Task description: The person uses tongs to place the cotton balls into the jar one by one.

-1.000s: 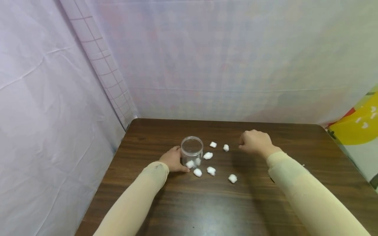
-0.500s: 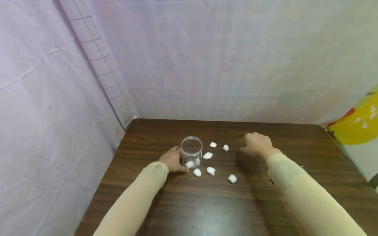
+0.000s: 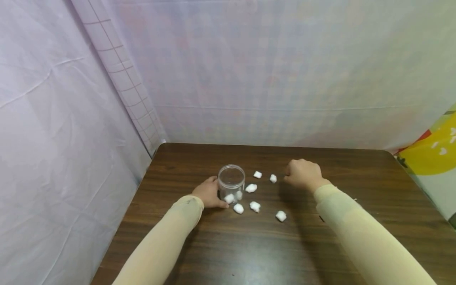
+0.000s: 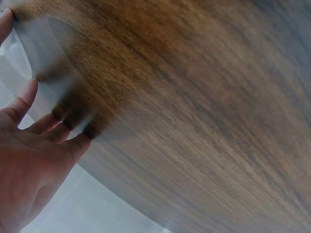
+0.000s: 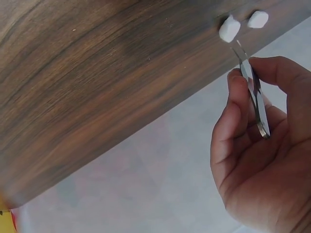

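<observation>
My left hand (image 3: 208, 193) holds the side of a clear open-topped jar (image 3: 231, 184), its thumb at the near side of the base. Two cotton balls (image 3: 229, 198) show through the jar's wall. In the left wrist view the fingers (image 4: 47, 124) are spread, and the jar is hard to make out. My right hand (image 3: 303, 174) pinches a pair of metal tweezers (image 5: 253, 90) between thumb and fingers. Their tips stand slightly apart, with nothing between them, close to a cotton ball (image 5: 229, 29). A second cotton ball (image 5: 258, 19) lies beside it.
Several loose cotton balls, among them a near one (image 3: 281, 215), lie right of the jar on the dark wooden table (image 3: 249, 253). White cloth (image 3: 267, 79) hangs behind the table and along its left. A yellow item (image 3: 431, 156) is at the far right.
My right hand draws slightly back to the right, then moves left toward the nearest cotton ball with the tweezers. The left hand, jar and cotton balls stay where they are.
</observation>
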A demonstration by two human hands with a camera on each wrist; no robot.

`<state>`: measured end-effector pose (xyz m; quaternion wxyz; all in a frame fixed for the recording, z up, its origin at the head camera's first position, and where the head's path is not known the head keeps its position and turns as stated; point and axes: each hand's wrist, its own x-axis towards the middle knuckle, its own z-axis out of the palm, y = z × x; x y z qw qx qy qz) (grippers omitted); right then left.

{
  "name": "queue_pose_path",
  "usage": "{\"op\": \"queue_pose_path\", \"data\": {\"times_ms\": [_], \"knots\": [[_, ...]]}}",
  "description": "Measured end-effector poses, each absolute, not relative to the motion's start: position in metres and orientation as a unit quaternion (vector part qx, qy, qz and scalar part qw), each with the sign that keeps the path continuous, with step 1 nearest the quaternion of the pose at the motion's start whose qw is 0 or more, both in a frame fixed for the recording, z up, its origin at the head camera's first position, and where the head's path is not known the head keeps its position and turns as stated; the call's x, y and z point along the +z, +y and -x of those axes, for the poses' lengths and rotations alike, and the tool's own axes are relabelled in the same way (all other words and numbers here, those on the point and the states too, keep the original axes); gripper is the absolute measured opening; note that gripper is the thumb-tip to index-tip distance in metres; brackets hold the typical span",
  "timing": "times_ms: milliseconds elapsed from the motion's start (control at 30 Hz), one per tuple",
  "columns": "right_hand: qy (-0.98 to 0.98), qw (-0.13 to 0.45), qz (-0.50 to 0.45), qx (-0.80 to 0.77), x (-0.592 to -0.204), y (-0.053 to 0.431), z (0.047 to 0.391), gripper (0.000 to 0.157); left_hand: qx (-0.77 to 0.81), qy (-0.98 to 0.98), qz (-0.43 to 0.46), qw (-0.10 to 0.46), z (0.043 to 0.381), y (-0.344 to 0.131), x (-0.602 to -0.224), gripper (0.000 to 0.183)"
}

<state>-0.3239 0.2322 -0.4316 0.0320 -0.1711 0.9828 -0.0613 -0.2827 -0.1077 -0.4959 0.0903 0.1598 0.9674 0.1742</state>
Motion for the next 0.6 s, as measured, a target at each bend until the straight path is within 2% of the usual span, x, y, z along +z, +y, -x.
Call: {"op": "queue_pose_path", "data": {"times_ms": [333, 600], "knots": [[0.984, 0.048, 0.165, -0.052, -0.434, 0.224, 0.324, 0.021, 0.173, 0.968, -0.162, 0.087, 0.283, -0.108, -0.497, 0.094], [0.985, 0.038, 0.165, -0.038, -0.436, 0.220, 0.324, 0.023, 0.172, 0.968, -0.160, 0.084, 0.284, -0.109, -0.498, 0.093]]}}
